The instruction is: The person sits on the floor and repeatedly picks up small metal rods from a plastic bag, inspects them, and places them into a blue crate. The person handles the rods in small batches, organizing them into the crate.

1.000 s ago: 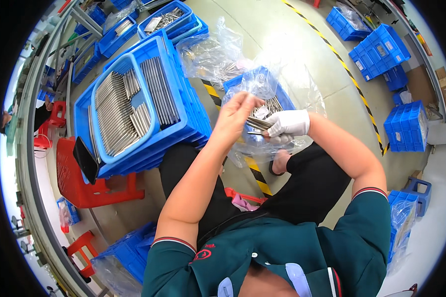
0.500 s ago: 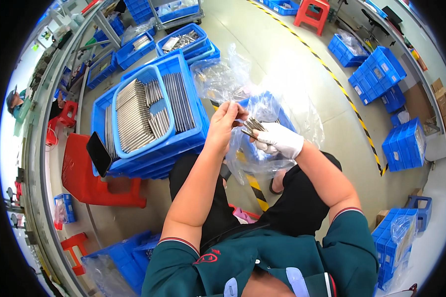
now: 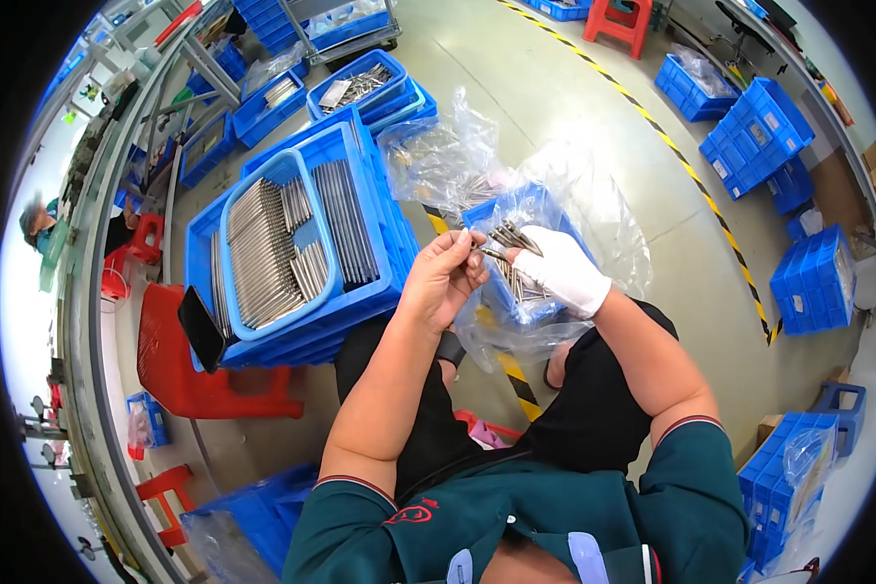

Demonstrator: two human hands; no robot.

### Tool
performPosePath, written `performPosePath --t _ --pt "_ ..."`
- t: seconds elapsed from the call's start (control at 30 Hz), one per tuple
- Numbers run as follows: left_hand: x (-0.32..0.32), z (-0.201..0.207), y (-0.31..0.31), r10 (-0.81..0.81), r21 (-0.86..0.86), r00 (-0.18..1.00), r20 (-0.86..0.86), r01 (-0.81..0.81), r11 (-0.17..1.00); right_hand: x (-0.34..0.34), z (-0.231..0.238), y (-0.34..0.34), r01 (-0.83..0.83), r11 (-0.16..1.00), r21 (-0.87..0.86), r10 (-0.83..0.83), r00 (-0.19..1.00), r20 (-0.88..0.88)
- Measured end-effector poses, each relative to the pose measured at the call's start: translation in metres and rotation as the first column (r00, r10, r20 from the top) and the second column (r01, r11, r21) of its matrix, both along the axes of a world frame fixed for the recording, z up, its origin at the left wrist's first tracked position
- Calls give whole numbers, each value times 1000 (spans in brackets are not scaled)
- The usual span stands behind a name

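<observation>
My right hand [image 3: 566,274], in a white glove, is closed round a bunch of short, slim metal rods [image 3: 508,236] whose ends fan out past the fingers. Just left of it, my bare left hand [image 3: 442,280] pinches the end of one rod between thumb and fingertips. Both hands are over a blue bin [image 3: 547,202] lined with clear plastic, where more loose metal rods [image 3: 528,289] lie. To the left, a light-blue tray [image 3: 333,255] holds neat rows of similar metal rods [image 3: 259,243].
The tray rests on a larger blue crate [image 3: 391,268], beside longer dark rods [image 3: 346,219]. A black flat panel [image 3: 201,328] leans at its near corner, above a red stool [image 3: 180,355]. Clear plastic bags [image 3: 438,146] spread around the bin. Behind stands another bin of metal parts [image 3: 365,88].
Both hands have come slightly nearer and lower in view, still close together. The fanned rods now show more plainly above the glove, and the left fingers meet one rod's end.
</observation>
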State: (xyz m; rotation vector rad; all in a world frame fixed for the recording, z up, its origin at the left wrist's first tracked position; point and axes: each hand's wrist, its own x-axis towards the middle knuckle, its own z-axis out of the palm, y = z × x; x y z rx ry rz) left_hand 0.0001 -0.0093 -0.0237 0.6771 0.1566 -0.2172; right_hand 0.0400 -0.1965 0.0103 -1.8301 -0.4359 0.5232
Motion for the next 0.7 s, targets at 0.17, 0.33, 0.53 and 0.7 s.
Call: performPosePath --t 0.17,0.33,0.53,0.7 --pt "2 -3 -4 -33 56 999 25 31 998 7 -6 -4 -19 998 -52 27 989 147" --pt "2 0 -5 12 314 996 85 -38 949 7 0 -4 -29 987 -160 66 971 230" --pt "2 -3 2 -9 469 999 52 -16 883 4 5 -4 -41 964 -262 117 953 280" --pt "1 1 -2 7 529 996 84 -51 847 1 3 -1 -9 964 -266 97 942 320"
